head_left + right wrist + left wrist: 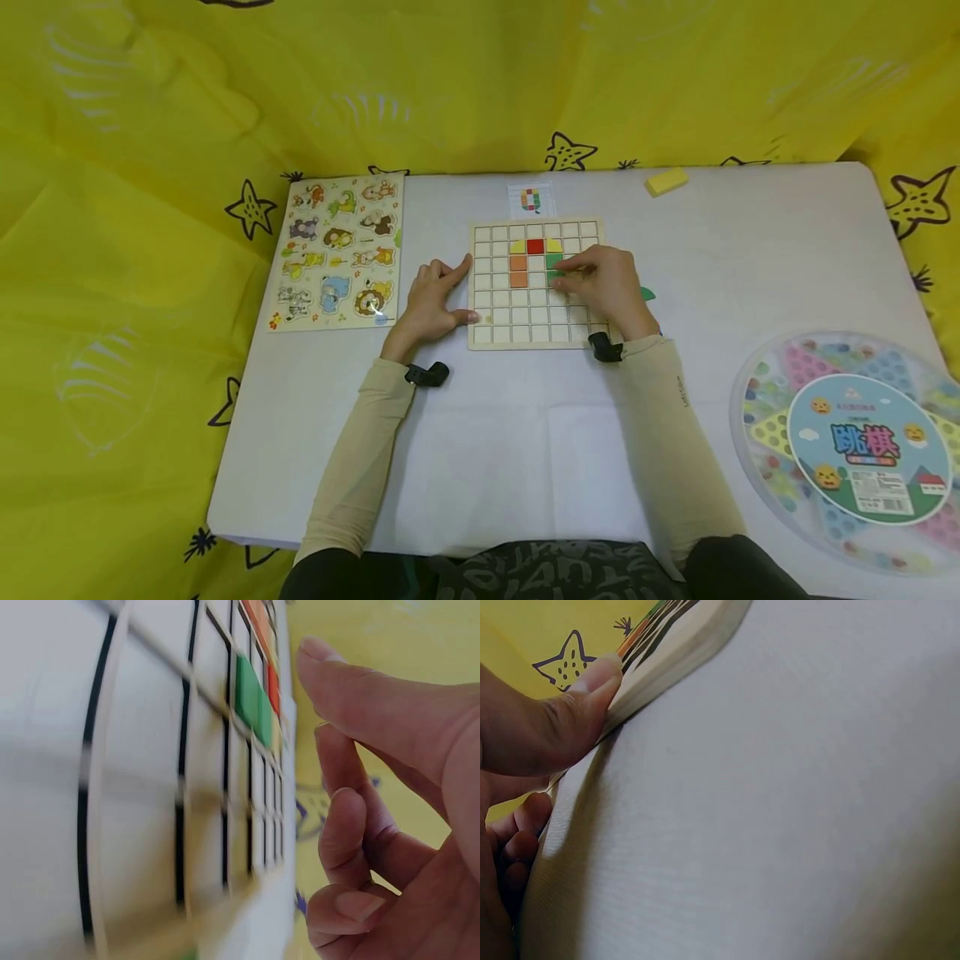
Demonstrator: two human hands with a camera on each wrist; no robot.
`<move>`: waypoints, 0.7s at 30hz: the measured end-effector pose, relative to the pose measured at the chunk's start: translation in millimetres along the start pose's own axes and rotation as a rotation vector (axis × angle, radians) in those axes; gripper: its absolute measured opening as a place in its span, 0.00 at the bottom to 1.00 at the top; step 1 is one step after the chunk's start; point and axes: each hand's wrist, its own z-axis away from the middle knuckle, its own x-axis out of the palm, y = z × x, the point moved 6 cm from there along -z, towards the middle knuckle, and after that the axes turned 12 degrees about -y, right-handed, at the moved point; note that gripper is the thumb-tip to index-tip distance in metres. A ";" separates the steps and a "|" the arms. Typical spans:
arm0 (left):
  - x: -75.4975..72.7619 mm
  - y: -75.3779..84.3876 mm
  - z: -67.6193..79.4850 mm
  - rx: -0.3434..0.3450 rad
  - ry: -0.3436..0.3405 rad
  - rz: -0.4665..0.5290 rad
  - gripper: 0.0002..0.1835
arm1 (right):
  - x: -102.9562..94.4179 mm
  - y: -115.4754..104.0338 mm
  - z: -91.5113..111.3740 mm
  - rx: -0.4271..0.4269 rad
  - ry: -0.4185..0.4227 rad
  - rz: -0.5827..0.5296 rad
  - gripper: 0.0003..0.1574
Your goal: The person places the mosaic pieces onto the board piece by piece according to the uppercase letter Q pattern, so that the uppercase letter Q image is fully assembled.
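A wooden grid board (pixel 538 333) lies on the table, holding yellow corner tiles (pixel 518 247), a red tile (pixel 535 247), two orange tiles (pixel 518 272) and two green tiles (pixel 553 261). My left hand (pixel 431 304) rests at the board's left edge, thumb and index finger spread apart along it. In the left wrist view the thumb (pixel 592 694) lies against the board's rim. Over the right part of the grid is my right hand (pixel 603 283), its fingertips close by the green tiles. The right wrist view shows nothing between the thumb and fingers, which are off the board's surface.
A small pattern card (pixel 530 200) lies behind the board. An animal puzzle board (pixel 337 254) is at the left and a round Chinese checkers box (pixel 862 450) at the right. Farther back sits a yellow block (pixel 666 182). A green piece (pixel 648 293) lies right of the hand.
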 end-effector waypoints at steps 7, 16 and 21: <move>0.5 1.0 0.5 -0.005 -0.006 0.010 0.54 | -32.2 20.5 34.0 0.021 0.050 0.035 0.17; 0.8 0.0 0.4 -0.010 -0.005 0.015 0.54 | -48.2 43.7 65.0 0.149 0.023 0.118 0.20; 1.2 1.1 -0.3 -0.010 -0.011 0.016 0.54 | -47.6 48.9 74.4 0.148 0.019 0.153 0.22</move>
